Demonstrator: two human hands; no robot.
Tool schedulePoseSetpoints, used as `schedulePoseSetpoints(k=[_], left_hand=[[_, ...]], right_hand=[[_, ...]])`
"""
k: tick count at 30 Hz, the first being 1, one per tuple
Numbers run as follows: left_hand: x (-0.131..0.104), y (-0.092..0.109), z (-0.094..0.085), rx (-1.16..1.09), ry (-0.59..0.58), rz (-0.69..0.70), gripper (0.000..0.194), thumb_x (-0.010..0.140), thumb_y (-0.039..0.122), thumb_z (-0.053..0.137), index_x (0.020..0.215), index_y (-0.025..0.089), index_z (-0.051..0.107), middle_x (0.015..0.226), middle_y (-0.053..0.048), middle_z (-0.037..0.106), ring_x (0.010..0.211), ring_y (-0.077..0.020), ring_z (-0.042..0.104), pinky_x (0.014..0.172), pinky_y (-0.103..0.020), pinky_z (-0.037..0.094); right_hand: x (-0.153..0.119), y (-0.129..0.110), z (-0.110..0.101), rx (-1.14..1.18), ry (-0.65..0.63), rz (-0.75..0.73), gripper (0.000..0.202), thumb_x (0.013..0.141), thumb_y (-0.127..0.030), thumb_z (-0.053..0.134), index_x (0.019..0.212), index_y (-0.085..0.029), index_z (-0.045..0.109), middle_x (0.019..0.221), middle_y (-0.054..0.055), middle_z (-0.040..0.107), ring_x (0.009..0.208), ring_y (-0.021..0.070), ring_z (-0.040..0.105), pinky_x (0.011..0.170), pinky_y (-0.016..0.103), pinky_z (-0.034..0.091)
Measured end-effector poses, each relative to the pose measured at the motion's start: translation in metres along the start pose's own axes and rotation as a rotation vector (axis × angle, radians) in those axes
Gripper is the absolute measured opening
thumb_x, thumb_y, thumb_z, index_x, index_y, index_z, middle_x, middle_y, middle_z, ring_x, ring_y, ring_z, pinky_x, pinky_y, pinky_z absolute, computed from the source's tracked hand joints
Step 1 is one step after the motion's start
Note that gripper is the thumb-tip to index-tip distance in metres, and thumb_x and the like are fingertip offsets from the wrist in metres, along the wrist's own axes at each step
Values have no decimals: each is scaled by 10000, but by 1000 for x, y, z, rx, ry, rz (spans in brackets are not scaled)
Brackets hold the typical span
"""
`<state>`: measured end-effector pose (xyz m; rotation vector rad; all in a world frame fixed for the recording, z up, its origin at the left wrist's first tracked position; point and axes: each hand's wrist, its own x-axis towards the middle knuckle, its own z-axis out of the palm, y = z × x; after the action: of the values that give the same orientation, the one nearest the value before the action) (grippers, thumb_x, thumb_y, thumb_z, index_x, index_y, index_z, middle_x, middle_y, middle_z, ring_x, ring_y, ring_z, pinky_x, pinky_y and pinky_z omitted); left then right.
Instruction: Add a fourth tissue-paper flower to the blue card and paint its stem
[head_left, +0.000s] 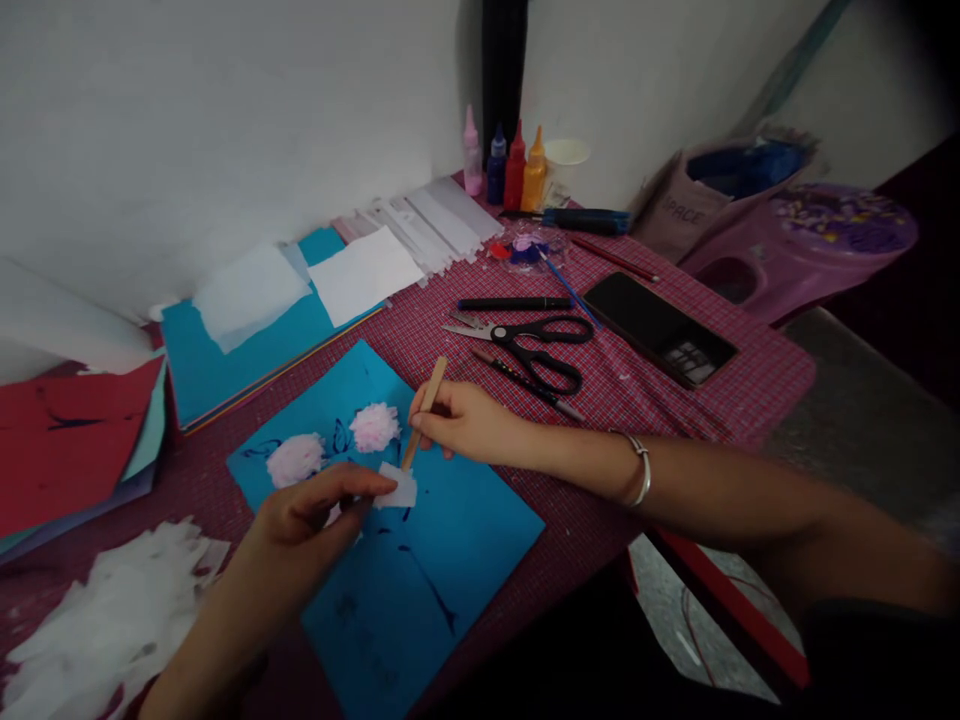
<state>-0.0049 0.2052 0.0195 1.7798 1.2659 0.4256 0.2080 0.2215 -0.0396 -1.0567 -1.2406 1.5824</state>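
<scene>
My right hand [457, 415] is closed round a flat wooden stick [433, 385], whose lower end meets a small square of white tissue paper [399, 487]. The thumb and forefinger of my left hand [315, 520] pinch that square at its left edge. Beneath both lies a blue sheet of paper [480, 520] with dark painted stems and leaves. Two pale pink ruffled paper flowers [375, 428] sit on it, and a bit of a further pink one shows behind my left fingers.
A heap of white tissue pieces [120, 620] lies at left. Scissors [517, 340], pens, a paintbrush [566, 285] and a phone [660, 328] lie right of the sheet. Paint bottles [514, 170] stand behind. Coloured papers [82, 430] lie far left; a pink stool [810, 255] stands beyond the table.
</scene>
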Motion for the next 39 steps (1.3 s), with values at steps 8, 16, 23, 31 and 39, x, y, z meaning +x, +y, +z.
schedulePoseSetpoints(k=[8,16,23,31,39], left_hand=[[16,22,21,70,-51,253,44,772,226,681,773,257,712,795,10,721,750,-160,656,676,-265,501],[34,20,25,397,-142,683,117,812,139,626,769,221,697,742,0,573,709,-142,579,643,-270,461],[36,17,16,368,-110,756,107,836,112,603,839,212,641,799,-1,570,745,-147,560,664,-288,435],[38,-7,7,530,-315,702,114,868,141,571,851,210,660,818,-17,576,762,-171,535,677,-322,396],[36,-9,5,509,-356,599,131,907,158,513,874,214,628,850,-14,590,828,-185,525,750,-354,394]], right_hand=[[2,4,-3,-113,-3,-65,46,856,-144,504,822,-172,519,625,-49,582,421,61,501,387,163,419],[3,4,-3,-104,-12,-82,48,851,-149,493,819,-172,522,624,-47,564,450,75,509,396,172,421],[4,7,-4,-160,-9,-108,38,841,-158,500,825,-169,532,642,-34,582,535,92,568,435,171,420],[3,7,-3,-167,-2,-101,38,838,-188,506,829,-173,539,664,-28,597,543,97,584,425,171,418],[-4,-5,-6,-151,38,-120,46,846,-181,504,809,-170,529,627,-46,570,488,79,525,442,182,396]])
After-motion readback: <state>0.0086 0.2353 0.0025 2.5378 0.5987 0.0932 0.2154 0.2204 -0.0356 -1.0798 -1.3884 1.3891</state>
